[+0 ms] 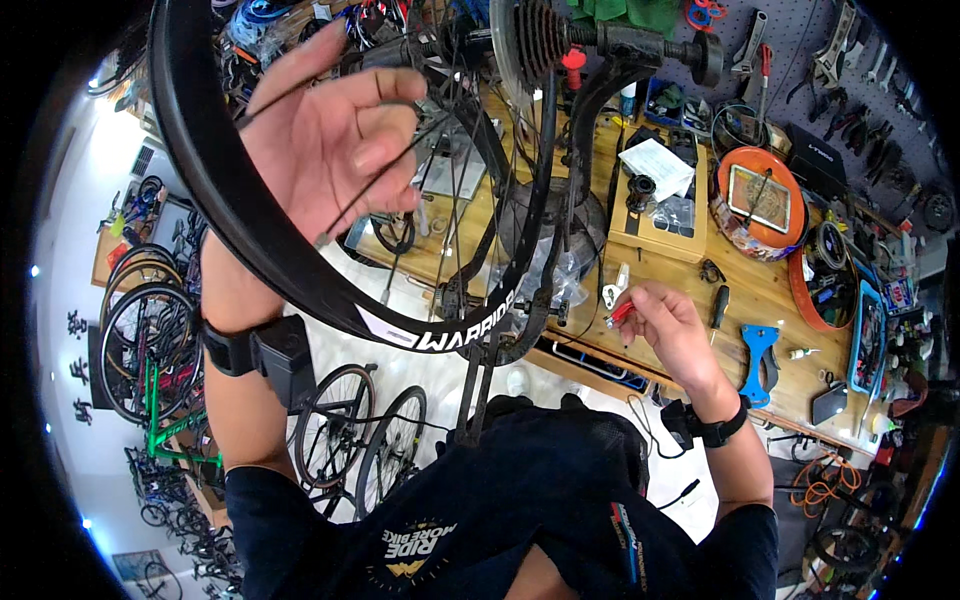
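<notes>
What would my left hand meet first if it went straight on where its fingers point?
Probably the thin black spokes of the black-rimmed bicycle wheel, right beside your left hand, though depth is unclear.

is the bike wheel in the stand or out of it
In: the wheel is mounted in the black stand, its cassette lined up beside the threaded clamp on one arm.

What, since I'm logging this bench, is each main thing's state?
Bicycle wheel: upright, mounted in the truing stand.
Left hand: open, fingers loosely curled, by the wheel.
Right hand: closed on a small red tool.
Screwdriver: lying on the workbench.
Blue plastic piece: lying on the workbench.
White paper: lying across the cardboard box.
</notes>
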{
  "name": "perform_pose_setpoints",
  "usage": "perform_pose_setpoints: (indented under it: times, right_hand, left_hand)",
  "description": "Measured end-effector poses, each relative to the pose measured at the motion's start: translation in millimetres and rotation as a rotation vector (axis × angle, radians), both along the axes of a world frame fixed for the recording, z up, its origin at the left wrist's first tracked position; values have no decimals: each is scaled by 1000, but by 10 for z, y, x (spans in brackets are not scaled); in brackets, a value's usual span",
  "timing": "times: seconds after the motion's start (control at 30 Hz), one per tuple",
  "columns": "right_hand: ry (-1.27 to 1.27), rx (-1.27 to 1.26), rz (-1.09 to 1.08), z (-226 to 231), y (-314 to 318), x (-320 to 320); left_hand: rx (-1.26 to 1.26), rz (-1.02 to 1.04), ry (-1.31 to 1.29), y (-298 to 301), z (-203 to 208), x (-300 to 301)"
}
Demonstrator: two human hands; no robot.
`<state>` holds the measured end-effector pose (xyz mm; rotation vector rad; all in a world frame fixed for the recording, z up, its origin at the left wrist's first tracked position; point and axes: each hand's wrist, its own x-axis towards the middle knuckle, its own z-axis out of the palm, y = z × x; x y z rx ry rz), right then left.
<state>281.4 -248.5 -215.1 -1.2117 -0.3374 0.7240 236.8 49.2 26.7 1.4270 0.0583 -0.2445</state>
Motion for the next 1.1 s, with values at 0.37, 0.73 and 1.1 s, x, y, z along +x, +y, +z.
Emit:
perform_pose_setpoints:
  times: [0.37,0.73,1.1]
  right_hand:
    - [17,-31,1,208,-43,-13]
    - [-286,-237,163,462,574,183]
    - [-291,-274,366,497,1086,341]
  left_hand:
    - [313,-139,10,60,-1118,-229]
    - [445,-105,-58,286,-1459,30]
    - [134,-174,21,332,-1788,137]
